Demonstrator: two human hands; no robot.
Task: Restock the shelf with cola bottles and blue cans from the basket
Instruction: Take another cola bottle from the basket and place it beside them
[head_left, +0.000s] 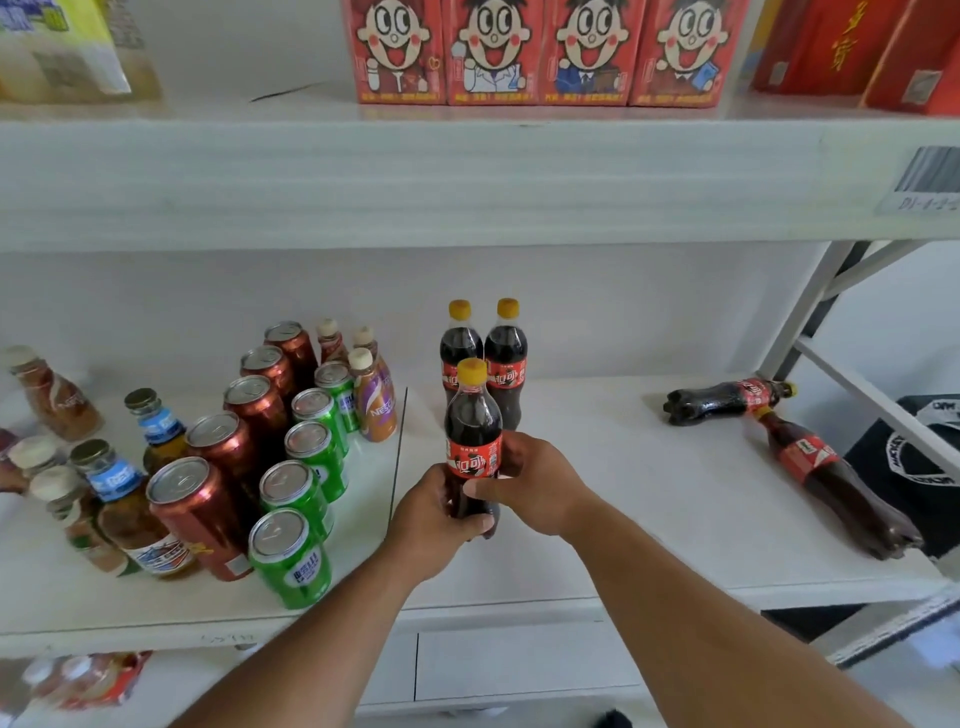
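A cola bottle (471, 421) with a yellow cap and red label stands upright on the white shelf (623, 493). Both hands hold it low down: my left hand (434, 525) grips its base from the left, my right hand (535, 486) wraps it from the right. Two more upright cola bottles (506, 364) stand side by side just behind it. Two cola bottles lie on their sides at the shelf's right, one (727, 397) further back and one (831, 478) nearer the front. No blue cans or basket are in view.
Rows of red-brown cans (208, 514) and green cans (291, 556) fill the shelf's left half, with glass and coffee bottles beyond them. Red cartoon cartons (535, 52) line the upper shelf. A dark printed bag (924, 457) sits past the shelf's right frame.
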